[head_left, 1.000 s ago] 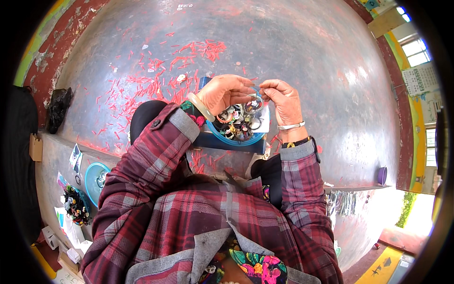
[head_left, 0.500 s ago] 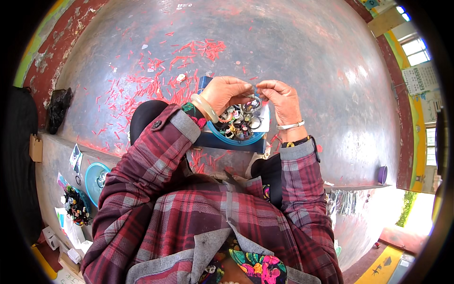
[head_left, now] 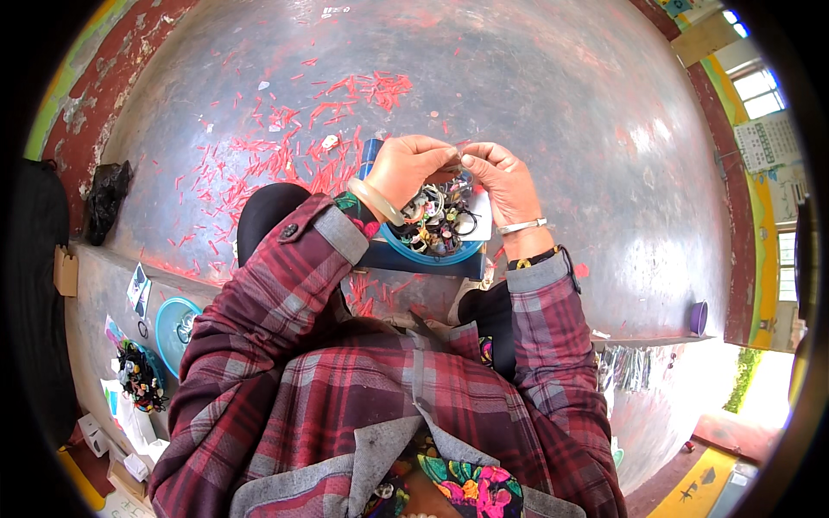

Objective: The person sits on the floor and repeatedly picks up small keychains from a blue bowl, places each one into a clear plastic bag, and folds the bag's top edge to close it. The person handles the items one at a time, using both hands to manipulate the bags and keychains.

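Together, left hand [head_left: 408,169] and right hand [head_left: 508,186] pinch inward.

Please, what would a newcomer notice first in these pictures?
The eye probably falls on red strips scattered across the floor, mostly ahead and to the left. Near the centre, the left hand and right hand hold their fingers close together, by a blue basin of apparent hair ties.
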`<state>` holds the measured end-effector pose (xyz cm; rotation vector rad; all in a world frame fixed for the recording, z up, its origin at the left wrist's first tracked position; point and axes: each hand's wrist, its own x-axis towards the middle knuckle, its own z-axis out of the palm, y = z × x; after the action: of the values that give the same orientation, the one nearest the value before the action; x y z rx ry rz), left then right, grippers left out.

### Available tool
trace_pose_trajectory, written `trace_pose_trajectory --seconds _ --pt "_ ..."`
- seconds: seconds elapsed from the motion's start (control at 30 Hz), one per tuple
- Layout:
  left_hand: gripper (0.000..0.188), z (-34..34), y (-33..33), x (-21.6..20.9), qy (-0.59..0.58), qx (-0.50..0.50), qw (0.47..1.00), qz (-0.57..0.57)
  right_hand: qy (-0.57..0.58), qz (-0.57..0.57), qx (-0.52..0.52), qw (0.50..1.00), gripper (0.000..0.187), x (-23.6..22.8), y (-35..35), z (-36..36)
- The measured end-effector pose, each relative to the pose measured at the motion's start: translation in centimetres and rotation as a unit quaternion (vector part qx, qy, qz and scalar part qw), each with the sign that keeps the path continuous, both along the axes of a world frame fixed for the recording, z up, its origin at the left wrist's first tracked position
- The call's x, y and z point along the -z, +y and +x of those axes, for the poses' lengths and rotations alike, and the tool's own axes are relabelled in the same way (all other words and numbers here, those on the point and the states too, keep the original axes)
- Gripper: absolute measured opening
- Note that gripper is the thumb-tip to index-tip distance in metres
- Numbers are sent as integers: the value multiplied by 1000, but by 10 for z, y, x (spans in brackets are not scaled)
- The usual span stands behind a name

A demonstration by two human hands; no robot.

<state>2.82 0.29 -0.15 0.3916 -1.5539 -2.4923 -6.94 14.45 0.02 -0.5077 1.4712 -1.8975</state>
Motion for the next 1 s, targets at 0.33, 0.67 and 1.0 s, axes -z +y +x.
trace_pose_trajectory --seconds 0.33,0.67,1.0 --pt "19 0 3 4 5 2 999 -49 31 2 41 999 10 -1 0 5" --pt "23 -2 -4 0 9 45 999 -22 37 16 50 998 13 -9 8 -1" --pt "24 -1 -5 0 7 68 998 -4 22 16 64 998 11 -16 12 -3"
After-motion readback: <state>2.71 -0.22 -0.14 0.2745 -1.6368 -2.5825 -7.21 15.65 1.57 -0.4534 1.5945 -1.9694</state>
